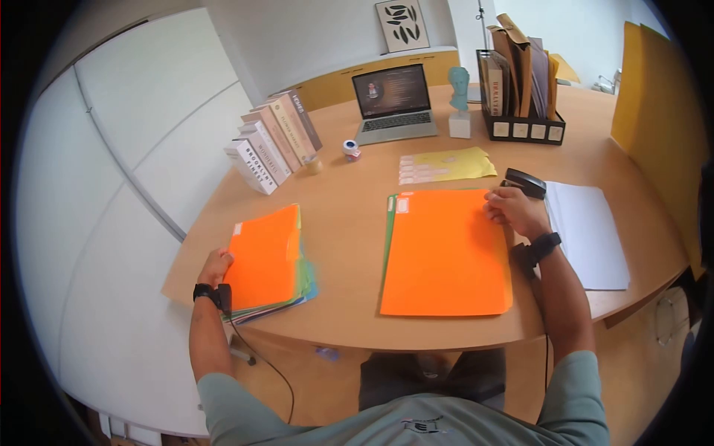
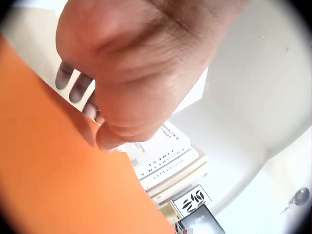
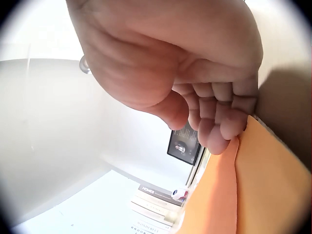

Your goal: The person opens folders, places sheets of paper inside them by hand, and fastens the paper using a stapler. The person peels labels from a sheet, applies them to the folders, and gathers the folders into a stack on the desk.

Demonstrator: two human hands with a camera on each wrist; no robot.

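My left hand (image 1: 216,266) is at the left edge of a stack of folders with an orange folder (image 1: 262,253) on top. In the left wrist view its fingers (image 2: 78,90) are extended and spread, and its thumb tip lies against the folder's edge. Green and blue folders (image 1: 306,276) show below. My right hand (image 1: 517,212) is by the upper right edge of a second, larger orange folder (image 1: 446,256). Its fingers (image 3: 214,139) are loosely bent, fingertips right at the folder's edge, the thumb apart from it. A green folder edge (image 1: 388,223) shows underneath.
White papers (image 1: 587,234) lie right of my right hand, with a black stapler-like object (image 1: 525,183) just behind it. Farther back are a yellow tabbed sheet (image 1: 465,162), a laptop (image 1: 394,104), upright books (image 1: 275,141), a tape roll (image 1: 351,151), a bust (image 1: 459,93) and a file holder (image 1: 524,130).
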